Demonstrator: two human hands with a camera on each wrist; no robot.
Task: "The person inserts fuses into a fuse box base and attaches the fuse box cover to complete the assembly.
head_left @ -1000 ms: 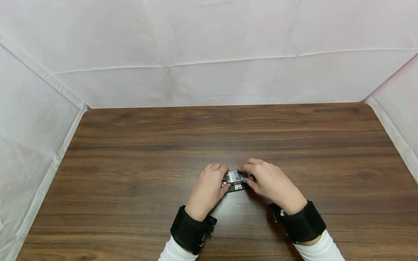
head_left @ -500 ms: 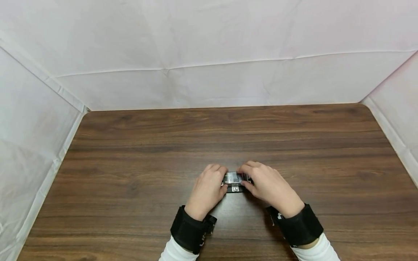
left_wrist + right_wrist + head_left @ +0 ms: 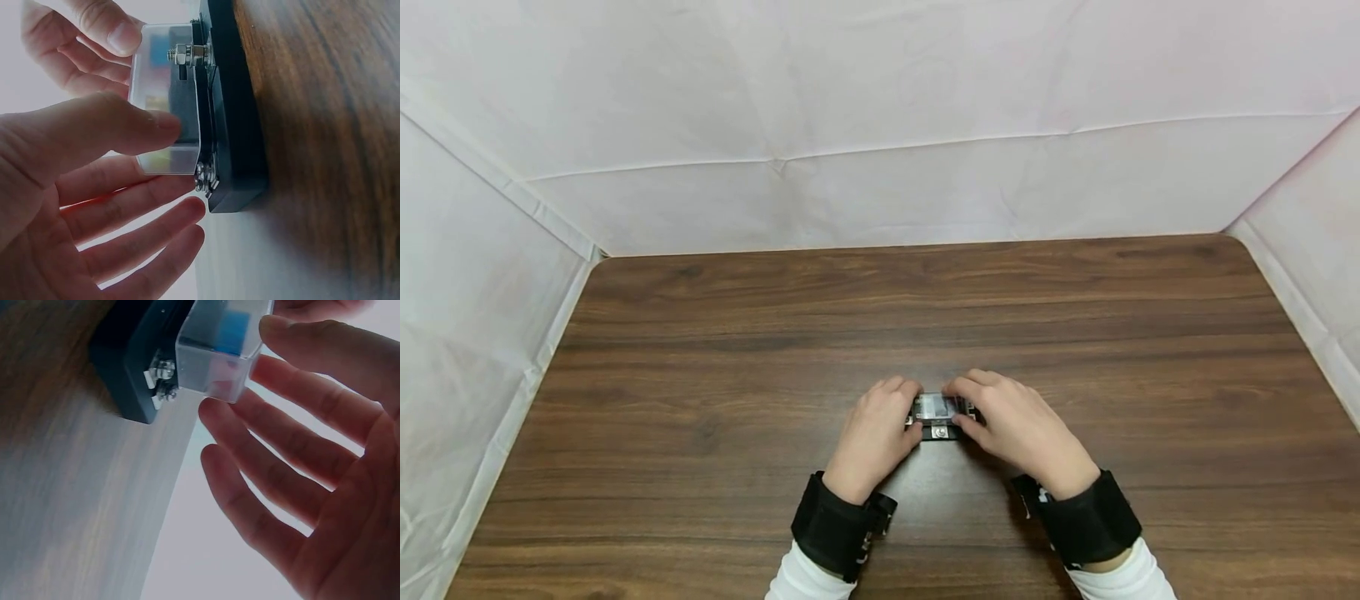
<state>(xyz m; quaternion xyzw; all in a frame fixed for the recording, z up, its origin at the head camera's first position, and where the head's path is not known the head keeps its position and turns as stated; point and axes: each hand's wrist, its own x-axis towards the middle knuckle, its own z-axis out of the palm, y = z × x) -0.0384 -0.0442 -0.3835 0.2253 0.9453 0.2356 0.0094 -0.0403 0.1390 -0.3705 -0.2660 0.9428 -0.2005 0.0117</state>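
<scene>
A clear plastic cover (image 3: 936,406) sits over a black base (image 3: 236,125) with bolt-and-nut terminals (image 3: 182,54), forming a small electrical terminal block. My left hand (image 3: 876,429) pinches the cover's left end, thumb on its near side and fingers on the far side. At the right end my right hand (image 3: 1018,425) grips the same cover between thumb and fingers. In the right wrist view, blue and pinkish patches show through the cover (image 3: 209,344), and more metal terminals (image 3: 164,370) stick out at that end. The fingers hide both ends of the block from above.
The block is on a dark brown wooden table (image 3: 737,350), near the middle of its front part. White fabric walls (image 3: 880,196) rise at the back and on both sides. Black bands (image 3: 835,527) wrap both wrists over white sleeves.
The block has turned from slightly tilted to nearly straight and shifted a little left. My right hand has moved slightly left with it; my left hand has hardly moved.
</scene>
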